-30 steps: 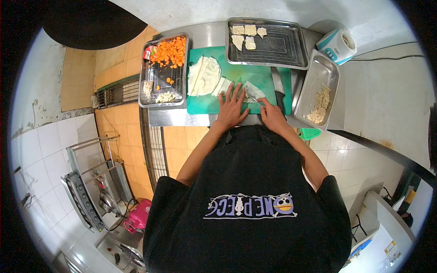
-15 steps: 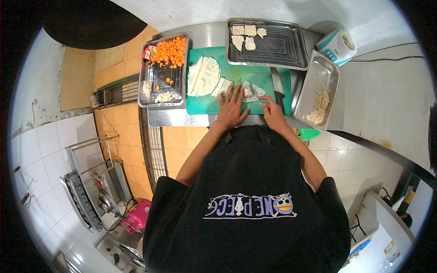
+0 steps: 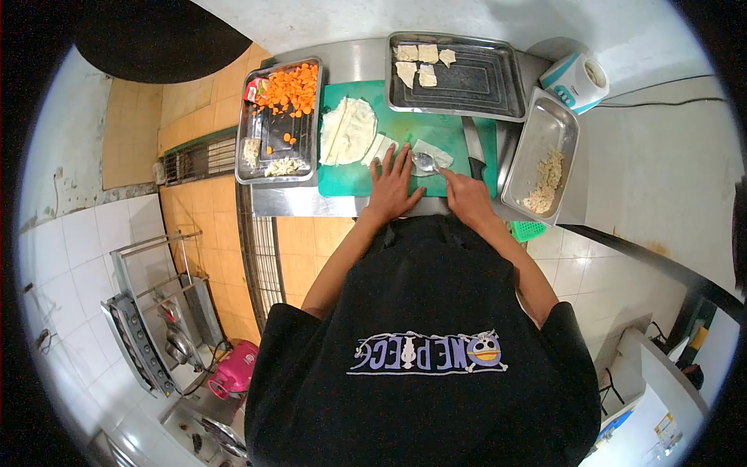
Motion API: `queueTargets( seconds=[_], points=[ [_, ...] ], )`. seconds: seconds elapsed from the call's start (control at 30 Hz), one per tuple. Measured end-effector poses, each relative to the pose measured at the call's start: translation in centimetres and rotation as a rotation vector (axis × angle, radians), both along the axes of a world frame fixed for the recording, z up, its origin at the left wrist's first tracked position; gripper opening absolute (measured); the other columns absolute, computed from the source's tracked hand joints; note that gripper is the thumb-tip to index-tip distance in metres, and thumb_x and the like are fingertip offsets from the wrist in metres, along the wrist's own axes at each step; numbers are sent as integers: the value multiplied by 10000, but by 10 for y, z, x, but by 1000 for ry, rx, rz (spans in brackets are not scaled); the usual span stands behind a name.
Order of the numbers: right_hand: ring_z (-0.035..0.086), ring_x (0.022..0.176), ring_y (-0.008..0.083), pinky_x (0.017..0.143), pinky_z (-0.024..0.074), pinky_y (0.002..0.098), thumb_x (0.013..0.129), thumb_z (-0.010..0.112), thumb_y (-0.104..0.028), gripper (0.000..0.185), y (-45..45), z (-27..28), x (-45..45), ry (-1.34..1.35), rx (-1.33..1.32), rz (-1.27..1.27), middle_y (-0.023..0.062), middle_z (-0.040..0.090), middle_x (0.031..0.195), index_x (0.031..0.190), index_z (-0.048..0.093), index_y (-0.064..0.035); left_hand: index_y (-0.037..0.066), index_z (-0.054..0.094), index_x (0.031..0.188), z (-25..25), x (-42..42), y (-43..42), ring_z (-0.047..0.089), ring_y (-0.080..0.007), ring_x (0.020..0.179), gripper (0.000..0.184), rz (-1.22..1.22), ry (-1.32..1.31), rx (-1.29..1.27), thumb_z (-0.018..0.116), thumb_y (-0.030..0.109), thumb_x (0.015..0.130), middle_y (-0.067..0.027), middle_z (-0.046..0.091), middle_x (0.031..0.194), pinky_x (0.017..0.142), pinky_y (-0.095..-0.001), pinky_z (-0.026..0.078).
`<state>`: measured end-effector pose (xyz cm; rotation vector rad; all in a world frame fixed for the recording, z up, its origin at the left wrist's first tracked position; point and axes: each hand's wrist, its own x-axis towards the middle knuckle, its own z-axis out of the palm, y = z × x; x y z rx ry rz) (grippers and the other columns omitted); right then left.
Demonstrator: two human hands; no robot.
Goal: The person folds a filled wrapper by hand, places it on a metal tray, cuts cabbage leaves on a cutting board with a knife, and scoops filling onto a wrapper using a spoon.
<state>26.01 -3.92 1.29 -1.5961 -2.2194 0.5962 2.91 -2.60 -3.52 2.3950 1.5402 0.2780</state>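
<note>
My right hand [image 3: 469,194] is closed around the handle of a metal spoon [image 3: 424,161]. The spoon's bowl is over a small pale dough sheet [image 3: 440,155] on the green cutting board [image 3: 354,180]; it hides whatever lies beneath it. My left hand [image 3: 394,187] rests flat with fingers spread, its fingertips beside that sheet and against a narrower cut strip [image 3: 377,148]. Farther left lies a stack of larger dough sheets [image 3: 350,131]. A knife [image 3: 473,145] with a black handle lies to the right of the spoon.
On the left, a metal tray [image 3: 257,128] carries sliced carrots [image 3: 292,87] and chopped pale pieces [image 3: 282,166]. A dark tray [image 3: 482,82] at the back holds several filled-looking dough squares [image 3: 427,53]. To the right are a steel pan [image 3: 554,124] with crumbly filling [image 3: 547,183] and a paper roll [image 3: 576,82].
My right hand has shifted slightly left, and the spoon's bowl now covers the spot on the dough sheet where a small lump of filling showed. My left hand stays nearly in place.
</note>
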Motion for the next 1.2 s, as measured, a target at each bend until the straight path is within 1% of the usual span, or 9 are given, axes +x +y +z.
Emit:
queueTargets(
  seconds=[0.17, 0.37, 0.43, 0.67, 0.73, 0.97, 1.07, 1.13, 1.2],
  points=[
    [721, 765, 379, 691, 590, 513, 968, 597, -147, 335, -1, 2, 3, -76, 4, 13, 173, 726, 901, 1294, 663, -114, -5, 322, 1617, -2, -2, 1, 128, -378, 1602, 925, -4, -9, 15, 585, 588, 957, -103, 193, 1745, 1181, -724, 156],
    [721, 760, 374, 695, 587, 509, 974, 595, -157, 327, -4, 0, 9, 66, 74, -67, 171, 734, 885, 1287, 673, -106, 2, 316, 1622, -3, 0, 0, 143, -375, 1600, 922, -11, 38, 29, 562, 604, 968, -100, 190, 1749, 1180, -724, 158],
    [722, 762, 381, 690, 581, 518, 981, 585, -150, 313, -4, -3, 9, -11, 52, -42, 176, 739, 872, 1277, 675, -102, 4, 307, 1627, -2, -1, 0, 139, -373, 1602, 923, -5, 71, 13, 551, 609, 973, -97, 177, 1754, 1180, -728, 155],
    [717, 771, 412, 696, 572, 554, 999, 565, -147, 324, -1, 15, 4, 49, -13, -89, 209, 740, 887, 1311, 643, -103, 3, 297, 1631, -4, 0, -1, 119, -372, 1610, 924, -1, 69, 5, 546, 606, 976, -94, 160, 1760, 1176, -736, 155],
    [683, 800, 478, 736, 527, 587, 1043, 540, -168, 307, 2, 12, 3, 77, -125, -95, 275, 709, 862, 1319, 656, -95, 52, 265, 1656, -6, 0, -2, 150, -368, 1606, 938, 7, 74, 41, 550, 629, 974, -67, 155, 1767, 1191, -714, 160],
    [707, 771, 472, 730, 562, 601, 1029, 528, -166, 314, 1, 7, 6, 37, -180, -103, 260, 727, 855, 1321, 624, -104, 21, 285, 1643, -7, -1, -3, 171, -370, 1603, 928, 1, 22, 74, 566, 594, 969, -88, 181, 1759, 1172, -723, 172],
    [702, 760, 480, 723, 558, 607, 1033, 523, -176, 310, -1, 3, 8, 45, -100, -61, 269, 722, 847, 1315, 633, -108, 68, 296, 1651, 2, 1, -1, 206, -369, 1587, 930, 20, 30, 51, 602, 592, 947, -86, 211, 1748, 1165, -724, 184],
    [699, 757, 482, 716, 555, 608, 1033, 527, -183, 310, -1, 2, 8, 77, -83, -72, 271, 717, 830, 1310, 644, -108, 175, 310, 1662, 7, 2, 1, 242, -378, 1565, 911, 37, -6, 37, 638, 589, 919, -92, 252, 1727, 1159, -722, 194],
    [698, 758, 480, 718, 553, 607, 1029, 532, -185, 304, -1, 3, 7, 102, -95, -97, 268, 716, 822, 1299, 653, -112, 220, 312, 1661, 9, 2, 0, 247, -392, 1558, 893, 31, 11, 47, 645, 580, 915, -101, 269, 1715, 1157, -723, 195]
  ],
)
